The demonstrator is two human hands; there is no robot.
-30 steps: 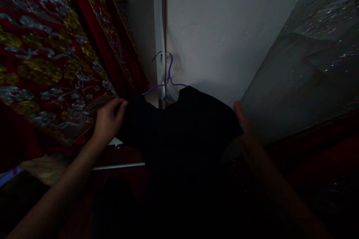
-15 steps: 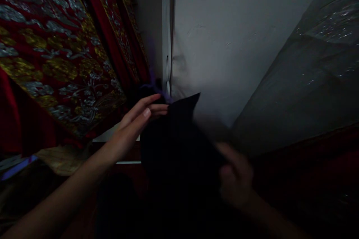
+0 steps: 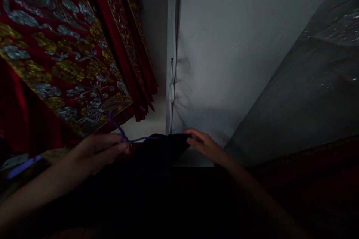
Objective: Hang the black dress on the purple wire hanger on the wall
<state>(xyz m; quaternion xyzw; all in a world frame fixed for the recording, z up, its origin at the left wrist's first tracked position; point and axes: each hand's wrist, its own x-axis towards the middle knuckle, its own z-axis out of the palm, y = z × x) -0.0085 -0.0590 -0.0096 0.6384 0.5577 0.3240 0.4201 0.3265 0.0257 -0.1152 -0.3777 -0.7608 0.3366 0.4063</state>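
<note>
A black garment (image 3: 165, 145) on a thin purple wire hanger (image 3: 120, 132) is held low in front of me, in deep shadow. My left hand (image 3: 98, 149) is closed on the hanger and the garment's left shoulder; the hook sticks up above my fingers. My right hand (image 3: 203, 143) grips the garment's right edge with curled fingers. Most of the cloth below my hands is lost in the dark.
Red hangings with gold and silver embroidery (image 3: 61, 52) hang at the left. A white wall (image 3: 230, 44) with a vertical white strip (image 3: 171, 63) stands behind. A grey plastic-covered garment (image 3: 308, 82) fills the right. A purple object (image 3: 22, 166) lies at far left.
The garment has come off the wall hook and dropped lower, toward me. My left hand went from the shoulder to the hanger. My right hand moved up to the garment's right edge.
</note>
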